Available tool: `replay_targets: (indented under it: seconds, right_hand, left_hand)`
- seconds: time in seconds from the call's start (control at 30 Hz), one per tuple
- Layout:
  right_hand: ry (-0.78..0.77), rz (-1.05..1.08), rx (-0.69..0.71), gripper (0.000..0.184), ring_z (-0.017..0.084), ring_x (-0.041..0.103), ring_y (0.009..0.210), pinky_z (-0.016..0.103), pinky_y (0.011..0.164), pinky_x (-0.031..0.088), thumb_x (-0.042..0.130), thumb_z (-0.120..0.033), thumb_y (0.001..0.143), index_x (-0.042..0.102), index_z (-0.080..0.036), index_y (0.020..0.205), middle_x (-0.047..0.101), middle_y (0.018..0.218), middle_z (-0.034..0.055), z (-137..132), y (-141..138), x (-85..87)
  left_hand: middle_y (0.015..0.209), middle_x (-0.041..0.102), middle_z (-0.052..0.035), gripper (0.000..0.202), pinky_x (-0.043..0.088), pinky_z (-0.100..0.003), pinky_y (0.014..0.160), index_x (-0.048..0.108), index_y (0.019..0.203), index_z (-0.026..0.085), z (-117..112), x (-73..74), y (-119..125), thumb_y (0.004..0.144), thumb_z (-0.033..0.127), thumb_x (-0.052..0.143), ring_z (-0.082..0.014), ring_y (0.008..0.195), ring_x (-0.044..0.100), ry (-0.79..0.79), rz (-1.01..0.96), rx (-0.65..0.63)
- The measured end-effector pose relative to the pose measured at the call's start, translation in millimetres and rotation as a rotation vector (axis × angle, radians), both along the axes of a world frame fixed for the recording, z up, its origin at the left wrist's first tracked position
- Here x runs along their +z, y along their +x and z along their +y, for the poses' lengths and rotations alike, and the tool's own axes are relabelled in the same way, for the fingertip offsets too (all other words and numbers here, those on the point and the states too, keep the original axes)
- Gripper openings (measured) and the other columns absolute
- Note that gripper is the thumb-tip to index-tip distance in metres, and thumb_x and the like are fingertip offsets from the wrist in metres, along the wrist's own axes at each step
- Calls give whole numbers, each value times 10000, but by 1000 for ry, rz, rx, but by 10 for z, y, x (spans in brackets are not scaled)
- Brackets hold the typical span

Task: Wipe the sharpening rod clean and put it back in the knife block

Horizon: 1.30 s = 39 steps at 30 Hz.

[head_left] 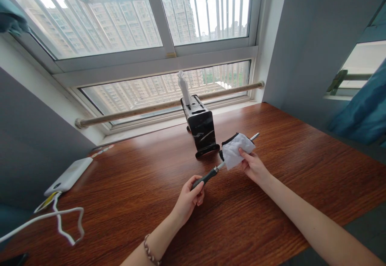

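Across the middle of the desk I hold a metal rod tool with a black handle (208, 176). My left hand (189, 199) is closed around the handle's lower end. My right hand (251, 165) pinches a white cloth with black edging (237, 150) that lies over the rod's shaft. The silver rod tip (255, 136) sticks out past the cloth at the upper right. What kind of tool it is cannot be made out, since the cloth hides much of the shaft. Just behind the cloth stands a black tissue box (202, 131), a white tissue (184, 89) rising from its top.
The brown wooden desk (144, 185) reaches to the window sill. At left lies a white power strip or charger block (69, 176) with a white cable (60, 215). A dark object (16, 260) shows at the lower left corner. A rail (144, 112) crosses the window.
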State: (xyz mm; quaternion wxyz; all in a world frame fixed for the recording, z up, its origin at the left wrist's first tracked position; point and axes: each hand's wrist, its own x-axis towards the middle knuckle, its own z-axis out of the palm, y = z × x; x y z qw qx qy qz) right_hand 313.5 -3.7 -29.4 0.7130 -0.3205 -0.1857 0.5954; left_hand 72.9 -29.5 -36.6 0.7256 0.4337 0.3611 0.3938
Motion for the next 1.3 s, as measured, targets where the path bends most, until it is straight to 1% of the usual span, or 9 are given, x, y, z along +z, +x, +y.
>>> replay_targets:
  seconds: [0.1,0.2,0.4,0.67,0.87,0.97,1.07,1.17,1.3]
  right_hand:
    - [-3,-57,139,269,200,650,820,289,761,523,790,-191,589,674,-137,826,694,878,54,-86,-164,-50]
    - [12,-120,243,271,200,653,778,304,750,512,797,-161,562,684,-132,807,696,844,59,-156,-257,-67]
    - [58,-231,316,347,213,642,802,317,762,496,799,-142,538,693,-142,869,694,858,65,-223,-326,-6]
    - [11,-239,259,328,214,646,769,315,732,511,796,-177,556,680,-111,856,693,858,87,-205,-334,22]
    - [-49,-170,89,336,223,654,772,283,689,532,810,-208,546,668,-109,834,692,871,81,-92,-132,28]
    - [-85,-133,28,321,200,657,738,258,665,540,809,-235,555,661,-127,820,697,839,56,-42,-47,0]
    - [-110,-115,36,304,178,657,710,234,650,541,809,-239,557,657,-134,798,698,801,39,-33,-50,-60]
    - [-118,-124,119,320,191,658,733,245,670,540,807,-234,561,661,-112,818,695,812,66,-78,-145,-127]
    - [-111,-158,244,325,228,657,788,296,714,532,798,-216,569,669,-94,842,691,844,97,-170,-303,-187]
  left_hand:
    - [485,388,104,264,248,-165,383,446,900,186,-15,-26,5,754,302,633,-41,390,324,47,41,1]
    - [487,423,97,229,297,-162,393,449,830,182,-16,-52,-2,755,291,636,-43,401,362,114,130,-30]
    - [469,532,23,276,378,-200,340,504,716,148,-6,-62,-25,775,411,566,-121,375,518,63,201,-132]
    - [362,529,-63,552,278,-179,243,546,550,109,-17,-41,-23,826,552,367,-142,260,481,-54,210,-214]
    - [329,468,-12,530,280,-183,270,543,579,125,-28,-42,-5,812,569,372,-116,257,437,-37,198,-185]
    - [341,454,9,480,254,-176,281,531,611,134,-47,-37,-1,817,544,391,-100,264,418,0,209,-159]
    - [380,447,41,385,225,-167,287,493,644,156,-59,-39,-2,800,508,465,-81,279,400,48,237,-113]
    - [437,482,52,293,298,-174,334,460,685,180,-65,-38,-6,751,436,586,-85,346,438,125,295,-62]
    - [526,526,43,232,398,-219,456,485,788,197,-82,2,-14,747,388,609,-121,477,497,359,484,13]
